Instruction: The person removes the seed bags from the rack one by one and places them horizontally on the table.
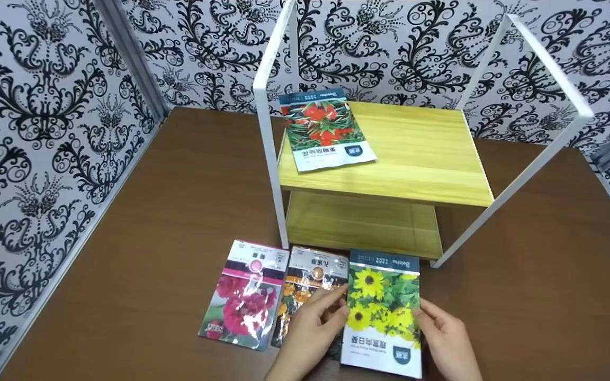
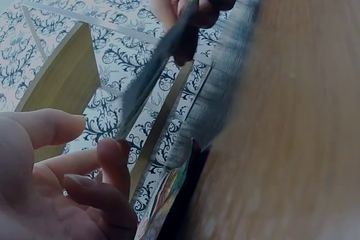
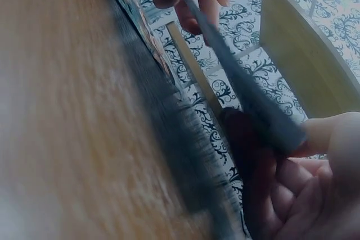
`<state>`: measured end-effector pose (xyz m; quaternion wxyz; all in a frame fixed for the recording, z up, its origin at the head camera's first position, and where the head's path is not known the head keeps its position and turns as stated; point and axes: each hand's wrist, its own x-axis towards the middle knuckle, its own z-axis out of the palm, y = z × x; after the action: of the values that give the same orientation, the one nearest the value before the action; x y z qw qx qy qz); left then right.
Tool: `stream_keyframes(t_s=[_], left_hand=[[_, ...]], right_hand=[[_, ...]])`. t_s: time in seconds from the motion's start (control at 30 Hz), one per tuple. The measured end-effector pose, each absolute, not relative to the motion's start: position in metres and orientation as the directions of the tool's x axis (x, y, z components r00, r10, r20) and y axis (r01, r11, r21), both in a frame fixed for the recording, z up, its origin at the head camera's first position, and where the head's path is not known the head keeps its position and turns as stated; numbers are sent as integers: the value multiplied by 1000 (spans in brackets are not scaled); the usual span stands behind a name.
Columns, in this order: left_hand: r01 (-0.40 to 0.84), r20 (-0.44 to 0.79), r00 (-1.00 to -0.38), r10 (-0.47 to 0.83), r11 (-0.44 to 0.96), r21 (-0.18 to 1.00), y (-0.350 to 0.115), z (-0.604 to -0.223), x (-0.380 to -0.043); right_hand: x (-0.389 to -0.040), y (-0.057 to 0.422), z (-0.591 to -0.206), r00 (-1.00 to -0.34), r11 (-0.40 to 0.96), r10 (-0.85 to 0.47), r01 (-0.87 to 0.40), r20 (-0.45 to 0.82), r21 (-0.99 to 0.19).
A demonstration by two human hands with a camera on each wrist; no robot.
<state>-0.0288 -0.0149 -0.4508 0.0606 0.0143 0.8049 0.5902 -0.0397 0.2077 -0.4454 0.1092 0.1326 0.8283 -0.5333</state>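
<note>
Yellow-flower packet (image 1: 376, 312) sits between both hands, in front of the shelf unit; the wrist views show it edge-on, tilted and raised off the table (image 1: 151, 227). At its right edge, the right hand (image 1: 445, 336) has a narrow grip on it, thumb on one side, curled fingers on the other. At the opposite edge, the fingers of the left hand (image 1: 310, 330) meet the packet; whether that grip pinches it, I cannot tell. Just beside it, partly hidden under the left hand, is the orange-flower packet (image 1: 318, 272) on the table. Left of that lies the pink-flower packet (image 1: 247, 299). Behind stands the shelf unit (image 1: 270, 148), white-framed with two wood-grain boards. On the upper board (image 1: 416, 153), at its left end, rests the red-flower packet (image 1: 321, 124). Black-and-white scroll-patterned walls (image 1: 45, 79) surround the table.
</note>
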Motion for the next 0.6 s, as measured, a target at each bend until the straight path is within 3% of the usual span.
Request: stream_keyframes(t_s=[0.23,0.6], left_hand=[[-57,-98,-987,125,300,952,-16,-450,-29],[-130,-162,-976,144,210,969,-19,-452,-28]], right_hand=[[-41,212,-447,-928,548,137,363,-348,-753],[-45,215,-447,-916,555,166,393,-365,-733]])
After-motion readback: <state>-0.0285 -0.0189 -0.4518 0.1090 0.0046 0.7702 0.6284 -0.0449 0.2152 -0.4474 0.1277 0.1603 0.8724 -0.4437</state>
